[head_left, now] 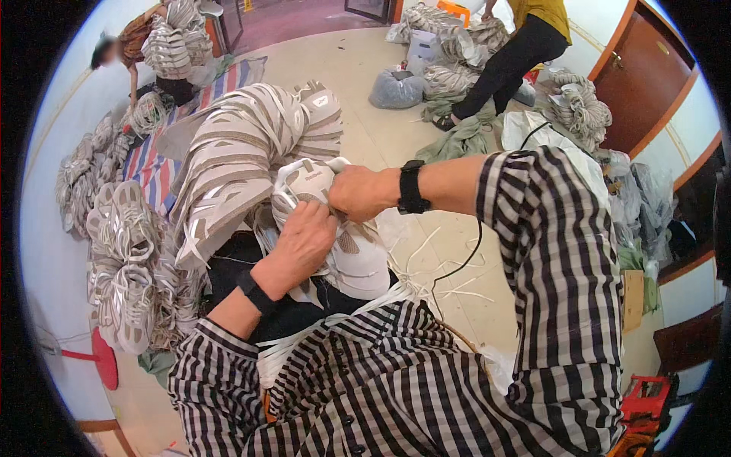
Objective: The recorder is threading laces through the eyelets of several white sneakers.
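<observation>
A pale grey and beige sneaker upper [360, 270] lies over my lap, its toe end toward me. My left hand [303, 242] is closed on its near-left side, fingers bent at the throat. From the right, my right hand [356, 192] grips the opposite edge near the tongue [308, 177]. The fingertips of both hands meet close together, and whether a lace is pinched between them is hidden. Against the upper's far-left side rests a big curved stack of nested shoe uppers [244, 137]. Loose white laces [426, 286] hang to the right of my lap.
Finished-looking sneakers [131, 244] are piled at the left. A striped sheet [156, 164] covers floor beyond them. Two other people stand or bend at the back among bundles of uppers [582, 110]. A black cord [476, 247] hangs beneath my right forearm. A grey bag [397, 87] sits farther off.
</observation>
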`<state>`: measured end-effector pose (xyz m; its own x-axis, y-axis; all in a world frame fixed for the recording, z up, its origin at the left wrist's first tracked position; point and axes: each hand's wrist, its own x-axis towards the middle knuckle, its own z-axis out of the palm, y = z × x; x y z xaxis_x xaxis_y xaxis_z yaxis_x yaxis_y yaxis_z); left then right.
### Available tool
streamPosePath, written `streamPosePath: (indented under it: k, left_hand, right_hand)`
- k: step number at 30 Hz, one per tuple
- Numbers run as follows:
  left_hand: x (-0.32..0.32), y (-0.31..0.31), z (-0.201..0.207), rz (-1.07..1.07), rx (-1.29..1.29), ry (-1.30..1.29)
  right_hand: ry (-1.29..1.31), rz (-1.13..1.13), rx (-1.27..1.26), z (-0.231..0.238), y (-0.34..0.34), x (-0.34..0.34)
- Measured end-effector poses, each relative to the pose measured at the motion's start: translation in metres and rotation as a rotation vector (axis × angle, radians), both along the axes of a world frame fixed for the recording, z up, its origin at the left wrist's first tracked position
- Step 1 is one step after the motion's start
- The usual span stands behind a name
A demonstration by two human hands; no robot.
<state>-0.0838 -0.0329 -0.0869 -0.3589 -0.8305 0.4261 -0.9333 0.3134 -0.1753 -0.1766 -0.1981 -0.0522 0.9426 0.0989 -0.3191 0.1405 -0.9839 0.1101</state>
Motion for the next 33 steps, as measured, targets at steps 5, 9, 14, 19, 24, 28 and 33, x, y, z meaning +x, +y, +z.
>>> streamPosePath:
  k: [5,9,14,19,24,28,33]
  left_hand:
    - [-0.002,-0.003,-0.007,0.031,0.026,0.021]
    - [0.000,-0.004,-0.012,0.017,-0.027,0.034]
    - [0.001,-0.005,-0.022,0.044,-0.131,0.078]
    - [-0.002,-0.001,-0.019,0.135,0.006,0.017]
    - [0.002,-0.006,-0.011,0.224,0.148,0.102]
    - [0.005,-0.011,-0.009,0.270,0.222,0.192]
    - [-0.001,-0.014,0.000,0.429,0.314,0.237]
  right_hand:
    - [0.080,-0.168,-0.007,-0.018,-0.003,0.013]
    - [0.160,-0.239,0.061,-0.028,-0.012,0.028]
    - [0.148,-0.262,0.035,-0.029,-0.012,0.023]
    - [-0.068,-0.287,0.249,-0.019,-0.014,0.006]
    - [-0.397,-0.362,0.809,-0.020,-0.016,-0.006]
    - [-0.576,-0.270,0.817,-0.036,-0.006,-0.009]
    - [-0.726,-0.222,0.851,-0.050,0.004,-0.010]
